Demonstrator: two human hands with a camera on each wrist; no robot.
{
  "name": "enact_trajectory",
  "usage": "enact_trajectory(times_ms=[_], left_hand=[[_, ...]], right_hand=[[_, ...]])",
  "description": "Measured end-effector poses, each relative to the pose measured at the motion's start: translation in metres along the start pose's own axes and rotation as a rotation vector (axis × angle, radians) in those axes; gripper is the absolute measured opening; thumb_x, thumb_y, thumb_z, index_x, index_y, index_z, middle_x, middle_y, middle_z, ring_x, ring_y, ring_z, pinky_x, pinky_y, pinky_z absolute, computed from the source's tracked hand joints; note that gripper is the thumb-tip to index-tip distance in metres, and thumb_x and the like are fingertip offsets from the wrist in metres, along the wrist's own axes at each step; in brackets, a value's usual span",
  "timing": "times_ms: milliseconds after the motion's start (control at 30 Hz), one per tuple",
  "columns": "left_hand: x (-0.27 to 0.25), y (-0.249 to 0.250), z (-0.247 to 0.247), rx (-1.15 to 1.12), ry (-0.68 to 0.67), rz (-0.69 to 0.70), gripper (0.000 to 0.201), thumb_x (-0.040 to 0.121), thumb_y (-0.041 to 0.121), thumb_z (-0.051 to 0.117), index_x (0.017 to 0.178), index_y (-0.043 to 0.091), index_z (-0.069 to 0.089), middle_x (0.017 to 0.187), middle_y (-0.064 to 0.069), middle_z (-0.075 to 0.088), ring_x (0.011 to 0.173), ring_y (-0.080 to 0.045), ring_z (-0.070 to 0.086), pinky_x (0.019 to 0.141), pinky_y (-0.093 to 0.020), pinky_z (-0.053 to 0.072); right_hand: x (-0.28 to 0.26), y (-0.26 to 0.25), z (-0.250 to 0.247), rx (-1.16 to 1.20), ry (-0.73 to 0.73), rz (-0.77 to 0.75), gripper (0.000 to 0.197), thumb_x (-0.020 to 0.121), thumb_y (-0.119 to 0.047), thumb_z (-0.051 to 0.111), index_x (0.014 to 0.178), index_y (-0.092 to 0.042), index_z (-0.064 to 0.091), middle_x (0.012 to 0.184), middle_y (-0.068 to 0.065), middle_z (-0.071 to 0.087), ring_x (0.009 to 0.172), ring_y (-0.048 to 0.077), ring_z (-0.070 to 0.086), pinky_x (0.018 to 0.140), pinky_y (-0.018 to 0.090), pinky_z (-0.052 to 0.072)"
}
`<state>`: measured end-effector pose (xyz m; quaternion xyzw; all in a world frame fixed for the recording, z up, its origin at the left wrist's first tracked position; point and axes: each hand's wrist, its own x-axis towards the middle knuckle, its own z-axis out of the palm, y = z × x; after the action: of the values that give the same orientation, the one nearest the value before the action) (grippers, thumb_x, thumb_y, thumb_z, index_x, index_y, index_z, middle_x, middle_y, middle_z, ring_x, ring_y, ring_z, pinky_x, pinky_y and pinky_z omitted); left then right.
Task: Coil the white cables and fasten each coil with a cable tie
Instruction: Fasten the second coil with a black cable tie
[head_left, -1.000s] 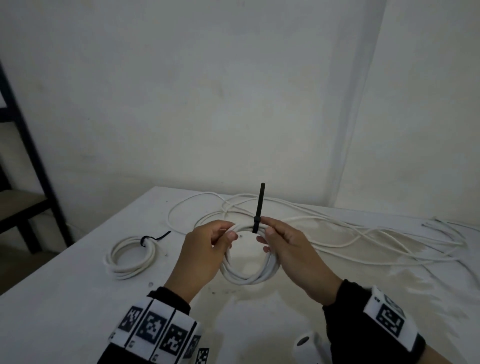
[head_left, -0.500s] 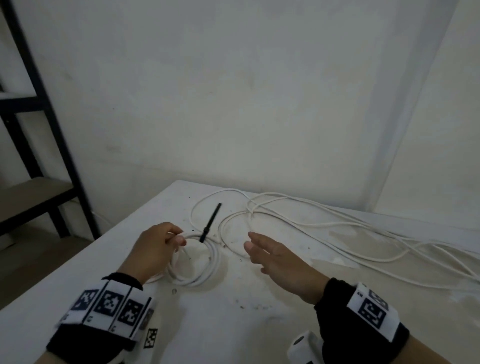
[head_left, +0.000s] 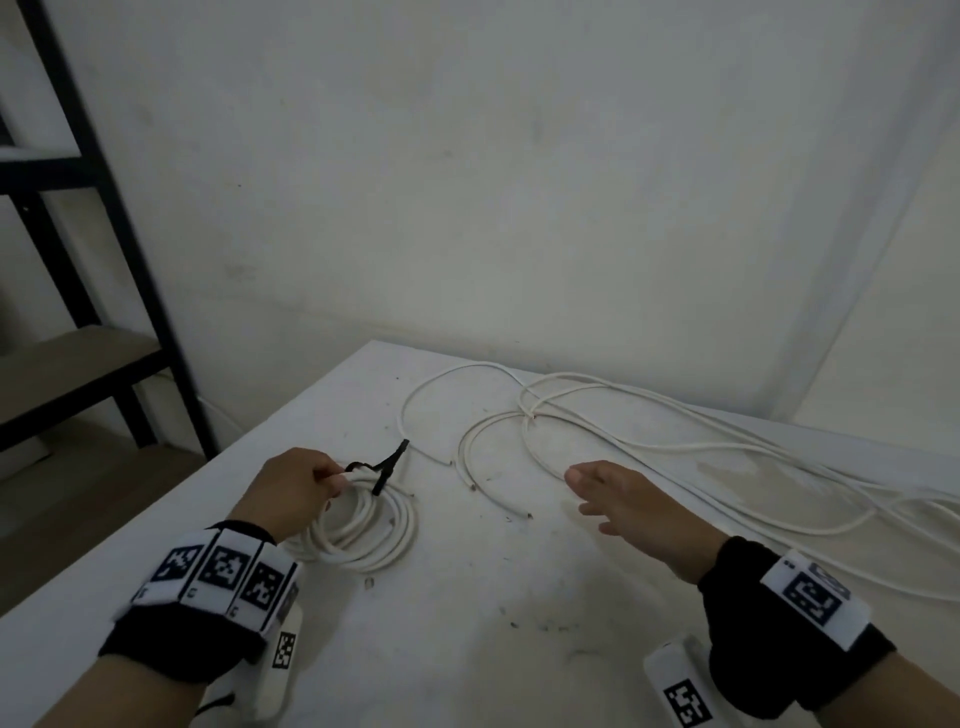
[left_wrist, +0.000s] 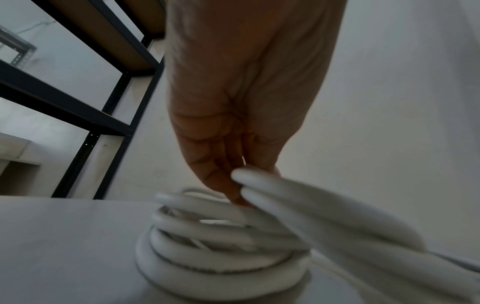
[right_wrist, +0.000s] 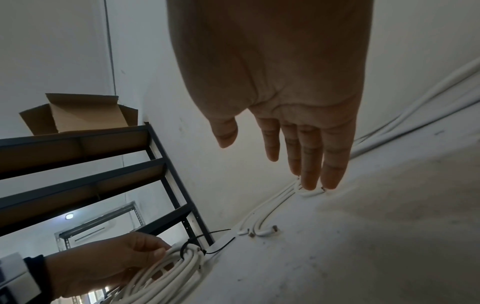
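My left hand (head_left: 332, 480) grips a coil of white cable (head_left: 387, 540) near its black cable tie (head_left: 388, 464), whose tail sticks up. The coil lies on the white table (head_left: 519, 649), partly over another tied coil (left_wrist: 221, 257). In the left wrist view my fingers (left_wrist: 223, 181) pinch the upper strands (left_wrist: 311, 207). The right wrist view shows the same grip on the coil (right_wrist: 176, 273) and the tie (right_wrist: 187, 247). My right hand (head_left: 587, 499) hovers open, holding nothing, beside loose white cables (head_left: 675, 441); their cut ends (right_wrist: 259, 231) lie ahead of it.
Loose cables spread across the right and back of the table up to the wall. A black metal shelf rack (head_left: 104, 234) stands off the table's left edge, with a cardboard box (right_wrist: 78, 115) on top. The table's left edge runs close to my left wrist.
My right hand let go of the tie and moved right, opening over the loose cables. My left hand carried the tied coil left and down onto the first coil.
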<state>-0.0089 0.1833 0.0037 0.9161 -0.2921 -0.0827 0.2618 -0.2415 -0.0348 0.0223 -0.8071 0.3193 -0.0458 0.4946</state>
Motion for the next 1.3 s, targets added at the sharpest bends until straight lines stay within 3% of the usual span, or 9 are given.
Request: enact_trajectory(times_ms=[233, 333, 400, 533, 600, 900, 1067, 1167, 1300], left_hand=[[0.008, -0.001, 0.002, 0.073, -0.02, -0.068, 0.016, 0.093, 0.017, 0.053, 0.082, 0.01, 0.063, 0.07, -0.004, 0.062, 0.073, -0.021, 0.058, 0.067, -0.027, 0.039], [0.012, -0.004, 0.004, 0.104, -0.038, -0.132, 0.019, 0.092, 0.019, 0.052, 0.09, 0.007, 0.065, 0.105, -0.011, 0.068, 0.093, -0.027, 0.061, 0.08, -0.032, 0.046], [0.011, -0.004, 0.003, 0.101, -0.022, -0.147, 0.022, 0.091, 0.023, 0.055, 0.099, 0.006, 0.066, 0.116, -0.011, 0.064, 0.099, -0.028, 0.059, 0.085, -0.032, 0.045], [0.009, 0.003, -0.004, 0.069, 0.057, -0.108, 0.028, 0.079, 0.028, 0.07, 0.099, 0.009, 0.066, 0.11, -0.01, 0.064, 0.103, -0.025, 0.057, 0.082, -0.027, 0.037], [0.008, 0.006, -0.006, 0.123, 0.013, -0.102, 0.025, 0.076, 0.025, 0.074, 0.095, 0.011, 0.069, 0.108, -0.009, 0.064, 0.097, -0.021, 0.057, 0.078, -0.025, 0.037], [0.007, 0.009, -0.012, 0.134, 0.041, -0.074, 0.017, 0.083, 0.014, 0.066, 0.096, 0.005, 0.071, 0.105, -0.014, 0.068, 0.1, -0.028, 0.06, 0.082, -0.028, 0.04], [0.012, 0.002, -0.009, 0.165, 0.044, -0.122, 0.024, 0.085, 0.019, 0.063, 0.104, 0.004, 0.07, 0.114, -0.015, 0.066, 0.107, -0.029, 0.059, 0.087, -0.029, 0.041], [0.009, 0.009, -0.004, 0.222, 0.009, -0.117, 0.026, 0.09, 0.022, 0.057, 0.108, 0.008, 0.069, 0.119, -0.012, 0.063, 0.111, -0.026, 0.056, 0.085, -0.026, 0.038], [0.005, 0.025, -0.008, 0.1, 0.101, -0.143, 0.038, 0.085, 0.024, 0.062, 0.118, 0.006, 0.06, 0.127, -0.013, 0.057, 0.118, -0.028, 0.051, 0.097, -0.03, 0.036]], right_hand=[[0.002, 0.006, -0.005, 0.006, 0.016, 0.014, 0.036, 0.091, -0.047, 0.046, 0.118, -0.024, 0.053, 0.114, -0.01, 0.057, 0.1, 0.006, 0.057, 0.086, 0.024, 0.043], [0.0, 0.006, -0.007, 0.017, 0.011, 0.014, 0.038, 0.091, -0.047, 0.046, 0.119, -0.024, 0.053, 0.114, -0.009, 0.058, 0.1, 0.006, 0.057, 0.083, 0.023, 0.043], [-0.002, 0.007, -0.008, 0.021, 0.015, 0.01, 0.038, 0.09, -0.048, 0.047, 0.12, -0.024, 0.052, 0.115, -0.008, 0.058, 0.1, 0.006, 0.058, 0.085, 0.024, 0.043], [-0.005, 0.009, -0.015, 0.04, 0.045, 0.001, 0.033, 0.09, -0.047, 0.048, 0.115, -0.026, 0.051, 0.115, -0.007, 0.058, 0.1, 0.008, 0.059, 0.091, 0.028, 0.043], [-0.008, 0.01, -0.018, 0.045, 0.044, -0.005, 0.033, 0.091, -0.045, 0.047, 0.116, -0.025, 0.051, 0.114, -0.007, 0.058, 0.099, 0.009, 0.059, 0.089, 0.027, 0.043], [-0.02, 0.021, -0.031, 0.058, 0.059, -0.006, 0.037, 0.091, -0.043, 0.048, 0.121, -0.021, 0.05, 0.116, -0.003, 0.059, 0.096, 0.008, 0.06, 0.082, 0.023, 0.043], [-0.021, 0.026, -0.035, 0.055, 0.075, -0.007, 0.04, 0.091, -0.042, 0.048, 0.124, -0.02, 0.049, 0.115, -0.003, 0.059, 0.093, 0.006, 0.06, 0.074, 0.018, 0.043], [-0.02, 0.025, -0.035, 0.056, 0.078, -0.012, 0.04, 0.092, -0.042, 0.048, 0.125, -0.02, 0.049, 0.116, -0.002, 0.059, 0.092, 0.006, 0.06, 0.075, 0.017, 0.042], [-0.015, 0.024, -0.035, 0.01, 0.081, -0.019, 0.043, 0.091, -0.044, 0.049, 0.126, -0.019, 0.048, 0.12, -0.001, 0.056, 0.103, 0.011, 0.055, 0.08, 0.022, 0.04]])
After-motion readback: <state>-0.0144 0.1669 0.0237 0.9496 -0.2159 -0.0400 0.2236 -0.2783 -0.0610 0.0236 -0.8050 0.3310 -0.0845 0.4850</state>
